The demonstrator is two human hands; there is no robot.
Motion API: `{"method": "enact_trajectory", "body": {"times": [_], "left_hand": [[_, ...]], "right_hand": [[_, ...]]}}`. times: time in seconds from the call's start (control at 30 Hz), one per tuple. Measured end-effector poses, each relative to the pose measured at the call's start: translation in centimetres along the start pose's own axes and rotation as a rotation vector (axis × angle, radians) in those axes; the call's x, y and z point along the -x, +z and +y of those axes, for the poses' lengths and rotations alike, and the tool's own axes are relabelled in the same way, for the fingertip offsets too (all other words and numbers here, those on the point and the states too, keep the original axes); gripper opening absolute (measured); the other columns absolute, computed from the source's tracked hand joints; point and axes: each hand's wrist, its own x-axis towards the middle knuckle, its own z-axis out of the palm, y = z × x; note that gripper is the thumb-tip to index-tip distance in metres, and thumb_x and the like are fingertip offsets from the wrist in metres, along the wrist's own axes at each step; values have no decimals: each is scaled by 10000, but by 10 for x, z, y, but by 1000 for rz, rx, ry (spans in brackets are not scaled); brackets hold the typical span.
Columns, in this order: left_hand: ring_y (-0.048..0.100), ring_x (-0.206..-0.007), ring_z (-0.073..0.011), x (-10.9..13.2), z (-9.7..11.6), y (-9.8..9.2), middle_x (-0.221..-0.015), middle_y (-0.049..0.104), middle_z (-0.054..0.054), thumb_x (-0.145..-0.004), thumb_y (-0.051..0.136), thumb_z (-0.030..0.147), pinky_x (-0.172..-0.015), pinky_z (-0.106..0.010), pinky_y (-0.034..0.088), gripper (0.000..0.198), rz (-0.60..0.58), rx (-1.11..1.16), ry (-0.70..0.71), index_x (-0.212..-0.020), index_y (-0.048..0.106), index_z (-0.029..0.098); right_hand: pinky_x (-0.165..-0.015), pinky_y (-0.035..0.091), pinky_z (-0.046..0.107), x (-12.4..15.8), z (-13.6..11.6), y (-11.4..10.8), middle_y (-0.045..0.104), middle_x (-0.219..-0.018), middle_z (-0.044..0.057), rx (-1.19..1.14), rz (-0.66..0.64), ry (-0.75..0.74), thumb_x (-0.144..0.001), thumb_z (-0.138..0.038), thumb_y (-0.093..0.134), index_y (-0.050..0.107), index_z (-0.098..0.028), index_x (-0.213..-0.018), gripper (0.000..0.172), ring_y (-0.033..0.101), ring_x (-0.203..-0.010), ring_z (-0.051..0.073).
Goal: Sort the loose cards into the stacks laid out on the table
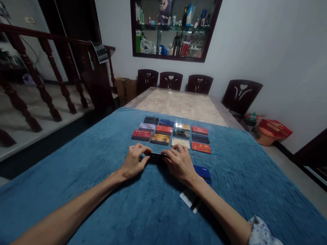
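Note:
Between my two hands is a dark, card-sized stack (155, 159), low over the blue cloth. My left hand (135, 160) pinches its left end with thumb and fingers. At the other end, the fingers of my right hand (180, 163) close on it, partly covering it. Just beyond lie rows of cards in small piles, among them a gold card (160, 139), a cream card (181, 143) and a red card (141, 135). A blue card (203, 173) lies beside my right wrist. Under my right forearm a white card with a dark stripe (190, 199) is partly hidden.
The blue cloth (97, 212) covers the near part of the table, and a pale patterned tabletop (182, 104) shows beyond. Several dark chairs (200, 84) stand at the far end. A wooden railing (45, 63) runs along the left; a red bag (274, 128) sits on the right.

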Motion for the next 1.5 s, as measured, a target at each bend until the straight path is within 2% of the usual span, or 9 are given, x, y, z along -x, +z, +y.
{"method": "enact_trajectory", "body": {"times": [0.1,0.27,0.43,0.83,1.23,1.5], "left_hand": [[618,-919,-198,-1,-2,-2,-929,686,-20,-826,584,86,-938,-382,379,228,-23,-14,0,-1003,661,209],[606,-966,-212,1,-3,-1,-963,684,-28,-818,566,73,-944,-394,356,286,-75,-54,5,-1058,631,214],[567,-1051,-242,6,-1,4,-1112,666,-65,-786,553,53,-957,-426,336,447,-146,-100,-20,-1203,548,216],[533,-1097,-274,7,-2,6,-1173,653,-111,-790,526,63,-954,-465,336,544,-198,-114,-48,-1317,498,195],[527,-1142,-284,3,-17,4,-1237,640,-118,-785,638,116,-1007,-489,346,598,-267,-42,-30,-1362,503,203],[539,-1118,-290,-3,-16,1,-1192,654,-110,-777,653,132,-980,-470,372,585,-296,-48,-4,-1344,529,210]], "right_hand": [[-876,326,396,0,-2,-3,721,-1026,91,-7,-77,50,-922,-202,566,660,-218,-1116,217,504,-999,261],[-886,328,405,2,-6,-8,686,-1032,119,8,-153,81,-870,-232,620,632,-194,-1189,321,497,-1020,281],[-865,324,393,7,-7,-10,659,-1057,111,-18,-209,121,-833,-266,643,576,-204,-1293,469,491,-1016,276],[-890,347,414,6,-7,-7,633,-1126,132,-15,-284,173,-858,-300,643,551,-205,-1333,493,488,-1064,287],[-870,383,412,6,-1,-1,620,-1170,140,-19,-291,158,-847,-315,671,530,-178,-1351,541,488,-1079,294],[-851,389,392,5,1,-4,626,-1131,125,-43,-307,155,-852,-349,669,570,-187,-1280,468,493,-1061,279]]}}
